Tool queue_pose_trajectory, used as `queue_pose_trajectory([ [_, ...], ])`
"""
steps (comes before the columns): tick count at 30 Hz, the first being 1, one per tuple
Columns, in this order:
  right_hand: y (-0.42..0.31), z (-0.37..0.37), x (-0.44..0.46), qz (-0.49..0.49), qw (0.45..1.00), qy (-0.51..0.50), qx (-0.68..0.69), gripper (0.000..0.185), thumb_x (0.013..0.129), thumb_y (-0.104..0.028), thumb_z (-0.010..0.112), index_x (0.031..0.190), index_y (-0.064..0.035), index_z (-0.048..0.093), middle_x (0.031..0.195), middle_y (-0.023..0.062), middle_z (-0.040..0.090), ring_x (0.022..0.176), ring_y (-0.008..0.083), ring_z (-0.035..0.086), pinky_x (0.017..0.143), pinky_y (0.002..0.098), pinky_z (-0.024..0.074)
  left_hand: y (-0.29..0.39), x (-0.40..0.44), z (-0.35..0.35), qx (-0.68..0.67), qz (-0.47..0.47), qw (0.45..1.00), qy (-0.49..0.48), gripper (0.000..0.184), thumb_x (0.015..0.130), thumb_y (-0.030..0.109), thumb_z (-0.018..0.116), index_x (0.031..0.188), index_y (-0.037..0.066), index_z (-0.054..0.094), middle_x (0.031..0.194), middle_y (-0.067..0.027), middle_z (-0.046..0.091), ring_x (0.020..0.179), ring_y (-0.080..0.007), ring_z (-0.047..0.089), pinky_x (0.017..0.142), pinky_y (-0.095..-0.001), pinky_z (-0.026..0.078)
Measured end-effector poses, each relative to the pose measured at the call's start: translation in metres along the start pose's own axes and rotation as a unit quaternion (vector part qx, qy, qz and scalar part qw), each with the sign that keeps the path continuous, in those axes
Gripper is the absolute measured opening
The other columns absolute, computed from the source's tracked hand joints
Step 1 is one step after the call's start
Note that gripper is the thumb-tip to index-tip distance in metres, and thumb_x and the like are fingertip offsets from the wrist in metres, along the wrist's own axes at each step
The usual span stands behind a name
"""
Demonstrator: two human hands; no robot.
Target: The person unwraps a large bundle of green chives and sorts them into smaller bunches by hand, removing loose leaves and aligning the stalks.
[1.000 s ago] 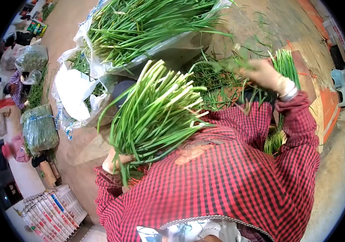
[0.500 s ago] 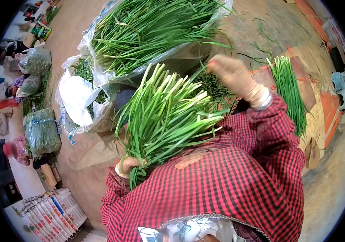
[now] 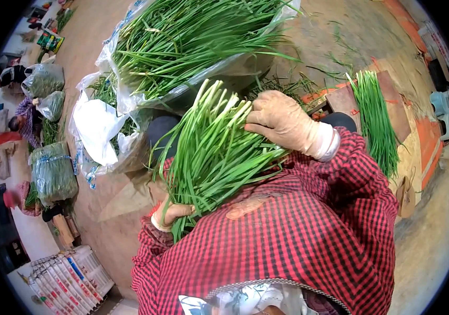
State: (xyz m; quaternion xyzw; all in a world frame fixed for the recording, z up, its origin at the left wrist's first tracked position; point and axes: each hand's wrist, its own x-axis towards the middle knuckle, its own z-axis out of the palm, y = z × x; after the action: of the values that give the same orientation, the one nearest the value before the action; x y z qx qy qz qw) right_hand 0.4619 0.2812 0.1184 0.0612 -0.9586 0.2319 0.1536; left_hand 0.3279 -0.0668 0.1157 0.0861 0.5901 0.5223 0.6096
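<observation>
A thick bunch of garlic chives (image 3: 208,152) lies across my lap, its pale cut ends pointing up and away from me. My left hand (image 3: 174,214), in a tan glove, is wrapped round the leafy lower end. At the pale ends, my gloved right hand (image 3: 282,118) has its fingers closed on some of the stems at the bunch's right side. A large heap of loose chives (image 3: 198,42) fills an opened clear plastic bag (image 3: 240,68) just beyond. To the right, a neat pile of chives (image 3: 375,123) lies on a brown board.
A white plastic bag (image 3: 95,128) hangs at the big bag's left side. Trimmed scraps (image 3: 287,86) litter the floor ahead. Far left are a wrapped bale of greens (image 3: 53,173), filled clear bags (image 3: 43,81) and other people. A sandal (image 3: 406,198) lies at right.
My right hand has come down and left from above the scraps and now grips stems at the bunch's pale ends. The left hand keeps its hold.
</observation>
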Motion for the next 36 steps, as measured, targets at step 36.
queue_pose_trajectory([
  [36, 0.028, -0.013, -0.013, 0.164, 0.960, 0.014, 0.228, 0.045, 0.085, -0.039, 0.067, 0.112, -0.0026, 0.068, 0.124, 0.0192, 0.059, 0.118, 0.0328, 0.053, 0.102, 0.0385, 0.0412, 0.015, 0.010, 0.017, 0.169, 0.052, 0.978, -0.107, 0.048, 0.076, 0.000, 0.068, 0.123, 0.001, 0.055, 0.106, -0.0030, 0.064, 0.098, -0.0128, 0.056, 0.087, -0.0306, 0.046],
])
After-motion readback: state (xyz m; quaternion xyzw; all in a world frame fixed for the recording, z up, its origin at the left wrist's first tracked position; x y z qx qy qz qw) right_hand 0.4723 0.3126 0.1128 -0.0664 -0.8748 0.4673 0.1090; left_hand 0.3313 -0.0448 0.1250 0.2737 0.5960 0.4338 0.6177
